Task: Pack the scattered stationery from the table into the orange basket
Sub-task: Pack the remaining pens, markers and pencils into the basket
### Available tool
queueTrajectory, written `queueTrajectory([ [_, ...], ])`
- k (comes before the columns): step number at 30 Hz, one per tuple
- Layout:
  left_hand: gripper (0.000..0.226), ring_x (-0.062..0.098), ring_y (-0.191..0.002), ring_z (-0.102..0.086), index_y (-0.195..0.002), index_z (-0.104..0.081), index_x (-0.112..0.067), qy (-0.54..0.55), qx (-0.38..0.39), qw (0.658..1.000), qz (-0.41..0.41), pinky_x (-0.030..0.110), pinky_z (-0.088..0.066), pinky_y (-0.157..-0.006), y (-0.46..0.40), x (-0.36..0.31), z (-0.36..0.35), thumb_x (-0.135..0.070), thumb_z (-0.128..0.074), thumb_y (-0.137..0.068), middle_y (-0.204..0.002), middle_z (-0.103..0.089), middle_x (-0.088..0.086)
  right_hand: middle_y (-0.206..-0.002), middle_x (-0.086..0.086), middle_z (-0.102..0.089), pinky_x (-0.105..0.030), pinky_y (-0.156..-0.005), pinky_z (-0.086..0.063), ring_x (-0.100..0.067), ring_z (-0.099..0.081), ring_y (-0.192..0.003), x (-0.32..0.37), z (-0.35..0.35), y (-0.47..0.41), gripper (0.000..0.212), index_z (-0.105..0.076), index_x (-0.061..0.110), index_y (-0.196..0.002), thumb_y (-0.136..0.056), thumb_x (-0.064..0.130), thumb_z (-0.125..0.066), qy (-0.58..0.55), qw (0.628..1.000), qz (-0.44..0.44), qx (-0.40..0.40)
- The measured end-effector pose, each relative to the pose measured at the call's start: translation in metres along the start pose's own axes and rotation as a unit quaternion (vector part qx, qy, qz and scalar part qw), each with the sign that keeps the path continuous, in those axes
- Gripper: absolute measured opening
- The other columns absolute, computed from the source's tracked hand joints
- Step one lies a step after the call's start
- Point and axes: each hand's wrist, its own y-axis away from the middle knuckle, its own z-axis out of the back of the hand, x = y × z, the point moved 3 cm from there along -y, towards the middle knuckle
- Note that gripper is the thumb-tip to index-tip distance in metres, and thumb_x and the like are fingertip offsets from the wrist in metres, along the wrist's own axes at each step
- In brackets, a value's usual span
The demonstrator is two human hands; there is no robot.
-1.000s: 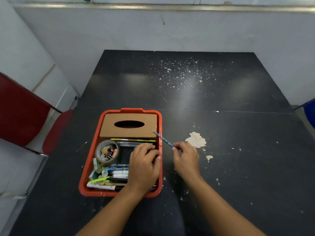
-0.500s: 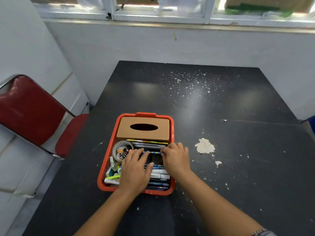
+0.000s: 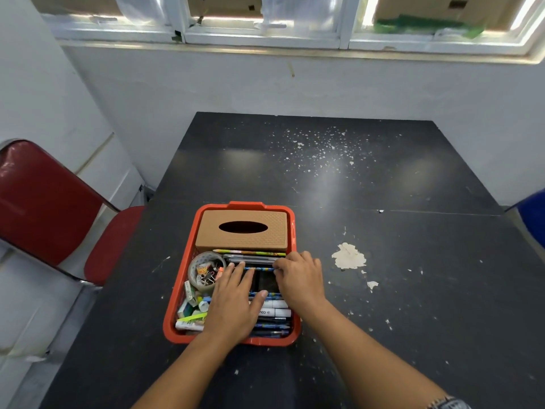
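Right hand (image 3: 299, 278) pinches a blue pencil (image 3: 259, 269) over the orange basket (image 3: 177, 293), near-centre of the table (image 3: 413, 276). Left hand (image 3: 236, 302) rests flat, fingers straight, on packed pens. No stationery remains outside; task appears nearly complete.

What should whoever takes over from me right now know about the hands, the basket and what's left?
Left hand: flat, fingers straight, resting on the pens in the basket.
Right hand: pinching the end of a blue pencil, laying it across the basket.
In the basket: tissue box at the far end, tape roll holding binder clips, markers.
Done: no stationery visible loose on the table, only paint flecks.
Left: let go of the pencil, pull both hands out.
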Motion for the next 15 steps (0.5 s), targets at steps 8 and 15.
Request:
queueTrajectory([
  [8, 0.069, 0.02, -0.143, -0.029, -0.139, -0.051, -0.017, 0.071, -0.1, 0.992, 0.005, 0.039, -0.024, -0.118, 0.013, 0.012, 0.014, -0.06, -0.027, -0.091, -0.148, -0.044, 0.001, -0.106, 0.006, -0.061, -0.032, -0.081, -0.043, -0.014, -0.049, -0.095, -0.016, -0.002, 0.009, 0.029, -0.063, 0.027, -0.119, -0.098, 0.039, -0.049, -0.092, 0.989, -0.094, -0.062],
  [15, 0.04, 0.027, -0.12, -0.048, -0.125, -0.06, -0.01, 0.087, -0.212, 0.967, 0.116, 0.046, -0.043, -0.1, 0.026, 0.058, 0.029, -0.025, -0.058, -0.088, -0.125, -0.057, 0.008, -0.124, -0.001, -0.063, -0.033, -0.089, -0.046, -0.02, -0.059, -0.11, -0.038, -0.011, 0.02, 0.039, -0.055, 0.019, -0.133, -0.1, 0.037, -0.047, -0.234, 0.934, -0.268, 0.04],
])
